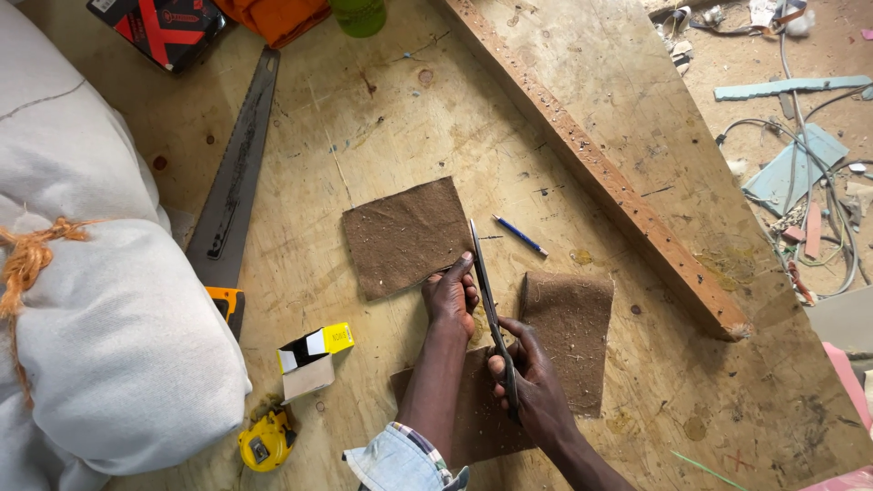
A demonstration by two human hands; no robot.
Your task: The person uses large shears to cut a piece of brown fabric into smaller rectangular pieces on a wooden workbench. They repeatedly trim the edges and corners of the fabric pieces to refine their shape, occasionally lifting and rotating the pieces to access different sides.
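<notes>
My right hand (532, 377) grips the handles of long dark scissors (486, 295), blades pointing away from me. The blades lie between two parts of a brown fibrous sheet: a square piece (400, 236) on the left and an L-shaped piece (568, 336) on the right and under my wrists. My left hand (450, 295) rests on the sheet beside the blades, one finger stretched along the edge of the square piece. A blue pen (520, 235) lies just beyond the scissor tips.
All lies on a scuffed plywood board (382, 127). A hand saw (232, 182) lies at left, near a small yellow-and-white box (314, 355) and a yellow tape measure (265, 441). A wooden batten (600, 168) runs diagonally at right. White stuffed sacks (82, 318) stand at far left.
</notes>
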